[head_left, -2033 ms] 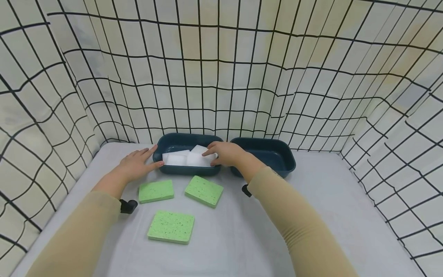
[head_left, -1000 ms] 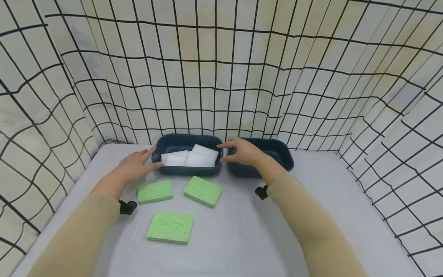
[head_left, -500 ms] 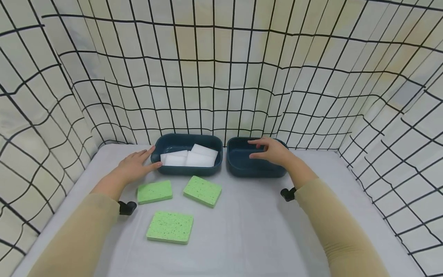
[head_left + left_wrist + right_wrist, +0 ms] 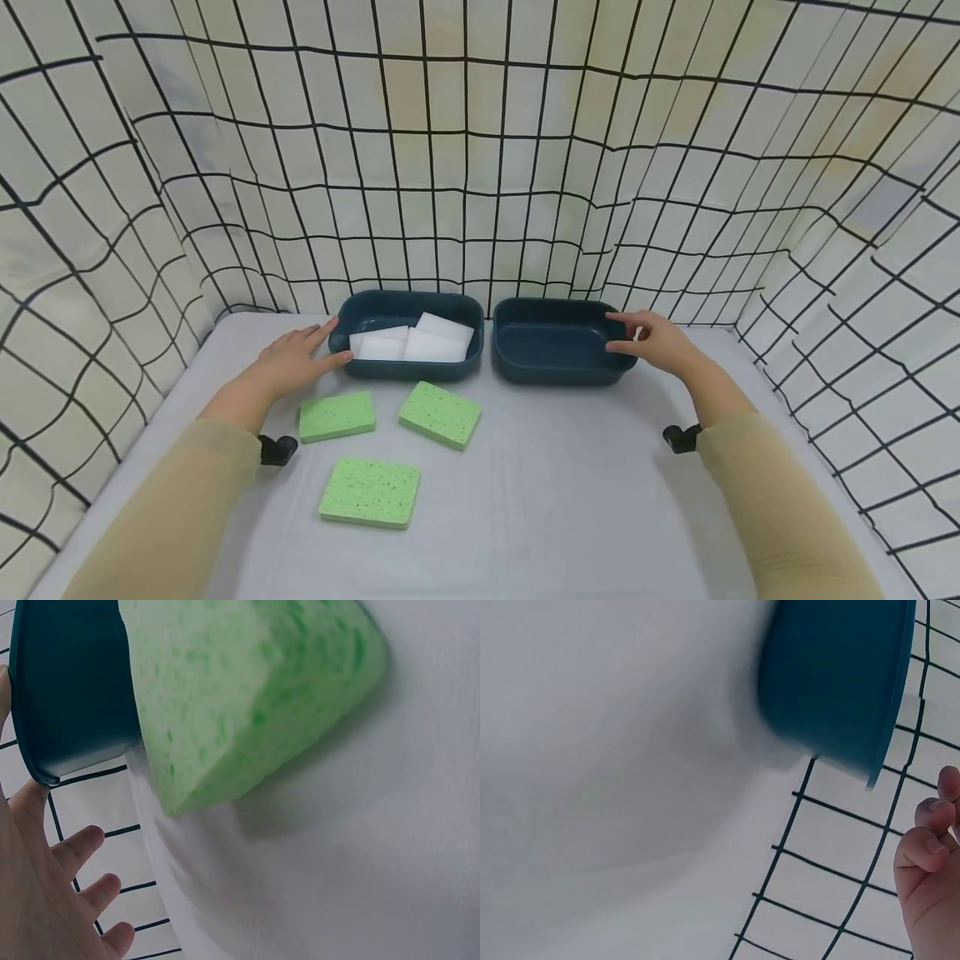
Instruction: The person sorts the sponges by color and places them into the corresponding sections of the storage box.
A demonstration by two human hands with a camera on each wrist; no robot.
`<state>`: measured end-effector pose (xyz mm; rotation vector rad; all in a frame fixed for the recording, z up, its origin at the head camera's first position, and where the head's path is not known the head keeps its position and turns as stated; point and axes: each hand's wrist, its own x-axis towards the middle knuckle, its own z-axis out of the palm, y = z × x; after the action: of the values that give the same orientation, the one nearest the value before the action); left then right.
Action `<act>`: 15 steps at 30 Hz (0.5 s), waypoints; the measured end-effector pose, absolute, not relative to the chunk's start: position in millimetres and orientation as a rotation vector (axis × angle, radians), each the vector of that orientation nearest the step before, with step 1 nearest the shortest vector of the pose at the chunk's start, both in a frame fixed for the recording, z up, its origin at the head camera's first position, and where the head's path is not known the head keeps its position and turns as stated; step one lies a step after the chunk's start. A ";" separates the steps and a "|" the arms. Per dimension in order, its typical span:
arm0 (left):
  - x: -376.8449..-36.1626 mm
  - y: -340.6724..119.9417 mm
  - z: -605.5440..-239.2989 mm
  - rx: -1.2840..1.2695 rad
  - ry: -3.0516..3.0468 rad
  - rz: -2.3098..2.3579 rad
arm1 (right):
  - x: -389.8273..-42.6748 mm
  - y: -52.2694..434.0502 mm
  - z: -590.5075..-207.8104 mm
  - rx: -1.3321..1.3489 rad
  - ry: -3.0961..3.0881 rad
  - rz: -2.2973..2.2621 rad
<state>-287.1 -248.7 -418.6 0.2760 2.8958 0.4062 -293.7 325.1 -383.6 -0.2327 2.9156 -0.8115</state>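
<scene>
My left hand [image 4: 291, 360] rests at the left end of a dark blue plastic tub [image 4: 380, 370], fingers spread and fingertips on its rim. Inside that tub lie several white foam sponges [image 4: 435, 345]. My right hand [image 4: 654, 340] is at the right end of a second dark blue tub [image 4: 558, 375], index finger and thumb reaching over its rim. In the right wrist view its other fingers [image 4: 922, 847] are bent beside the tub's end. Nothing shows inside the second tub.
Three speckled green sponges lie in front of the left tub: one at left [image 4: 337, 415], one at right [image 4: 441, 414], one nearer [image 4: 370, 492]. A white cloth [image 4: 540, 500] covers the table. A black wire grid [image 4: 465, 192] stands behind and on both sides.
My right hand has let go of the white sponges in the left tub and moved right, across the second tub, to its right end. My left hand has stayed in place.
</scene>
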 end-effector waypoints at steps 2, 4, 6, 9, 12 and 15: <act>-286.4 -248.5 -418.0 0.277 2.896 0.405 | -291.4 330.5 -385.6 -0.229 2.908 -0.832; -285.8 -248.7 -417.4 0.276 2.897 0.401 | -290.3 333.6 -387.5 -0.229 2.902 -0.850; -285.7 -249.0 -417.4 0.273 2.896 0.402 | -290.3 335.7 -389.9 -0.233 2.900 -0.851; -285.8 -248.9 -417.7 0.270 2.897 0.401 | -291.3 337.5 -394.9 -0.217 2.891 -0.845; -286.3 -248.3 -417.9 0.273 2.901 0.401 | -292.6 340.2 -402.2 -0.167 2.866 -0.851; -286.8 -247.5 -417.9 0.275 2.904 0.394 | -293.3 343.7 -411.1 -0.121 2.825 -0.886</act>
<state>-286.8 -247.5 -417.9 0.2751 2.9038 0.3944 -293.3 343.7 -411.1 -0.1209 2.8251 -0.8862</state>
